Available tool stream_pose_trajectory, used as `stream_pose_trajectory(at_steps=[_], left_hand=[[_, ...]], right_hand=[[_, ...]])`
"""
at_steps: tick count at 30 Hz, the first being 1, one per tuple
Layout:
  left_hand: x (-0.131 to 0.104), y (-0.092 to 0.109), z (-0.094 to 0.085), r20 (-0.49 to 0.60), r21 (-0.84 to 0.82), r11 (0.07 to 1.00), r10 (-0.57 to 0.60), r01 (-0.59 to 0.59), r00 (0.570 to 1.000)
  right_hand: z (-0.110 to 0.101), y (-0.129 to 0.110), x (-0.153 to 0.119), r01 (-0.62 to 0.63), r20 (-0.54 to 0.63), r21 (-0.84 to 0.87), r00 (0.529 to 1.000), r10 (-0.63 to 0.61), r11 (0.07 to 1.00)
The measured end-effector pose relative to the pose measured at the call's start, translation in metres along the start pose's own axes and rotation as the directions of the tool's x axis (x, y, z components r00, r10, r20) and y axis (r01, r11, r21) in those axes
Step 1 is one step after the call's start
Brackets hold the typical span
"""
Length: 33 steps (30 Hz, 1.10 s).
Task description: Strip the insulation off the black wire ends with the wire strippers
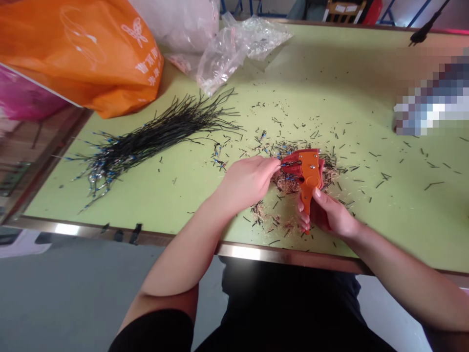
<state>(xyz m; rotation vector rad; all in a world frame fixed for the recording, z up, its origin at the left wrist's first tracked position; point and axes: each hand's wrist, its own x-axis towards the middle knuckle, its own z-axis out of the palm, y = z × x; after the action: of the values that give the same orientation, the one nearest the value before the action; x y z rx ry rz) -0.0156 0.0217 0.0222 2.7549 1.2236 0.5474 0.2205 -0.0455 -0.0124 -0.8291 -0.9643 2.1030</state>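
My right hand (335,215) is wrapped round the handles of an orange-and-red wire stripper (310,168), its jaws pointing left. My left hand (252,181) is closed in a pinch right at the mouth of those jaws. A short piece of black wire (295,163) with a blue bit shows between the jaws and my left fingertips; the rest of it is hidden by the hand. Beneath the tool lies a pile of black insulation scraps and fine copper strands (284,182). To the left rests a long bundle of black wires (157,132), many with blue ends.
An orange bag (91,58) stands at the back left, beside crumpled clear plastic bags (234,46). Cut scraps (383,178) are scattered across the green tabletop (351,73). A black plug (421,35) lies at the far right. The metal table edge (252,252) runs in front of me.
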Motion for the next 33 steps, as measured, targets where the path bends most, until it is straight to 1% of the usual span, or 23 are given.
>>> stream_pose_trajectory(at_steps=[6,12,19,25,29,33], left_hand=[[-0.002,0.004,-0.003,0.012,0.051,0.998,-0.049,0.048,0.999],[-0.002,0.004,-0.004,0.028,0.044,0.998,-0.034,0.033,0.999],[-0.001,-0.001,-0.006,0.029,0.031,0.999,-0.028,0.027,0.999],[0.001,-0.007,-0.003,0.021,-0.048,0.999,-0.018,0.019,1.0],[0.003,-0.014,0.0,-0.001,-0.115,0.993,0.024,-0.024,1.0],[0.004,-0.018,0.002,-0.017,-0.182,0.981,0.058,-0.06,0.998]], right_hand=[[-0.002,0.0,-0.002,-0.016,0.051,0.027,0.999,0.015,0.999],[-0.001,-0.003,-0.002,-0.033,0.046,0.059,0.998,0.03,0.998],[-0.004,-0.011,-0.006,-0.13,0.098,0.1,0.988,0.121,0.986],[-0.008,-0.013,-0.009,-0.142,0.132,0.107,0.983,0.128,0.984],[-0.011,-0.015,-0.01,-0.175,0.187,0.101,0.97,0.154,0.979],[-0.012,-0.016,-0.01,-0.185,0.2,0.113,0.967,0.16,0.976]])
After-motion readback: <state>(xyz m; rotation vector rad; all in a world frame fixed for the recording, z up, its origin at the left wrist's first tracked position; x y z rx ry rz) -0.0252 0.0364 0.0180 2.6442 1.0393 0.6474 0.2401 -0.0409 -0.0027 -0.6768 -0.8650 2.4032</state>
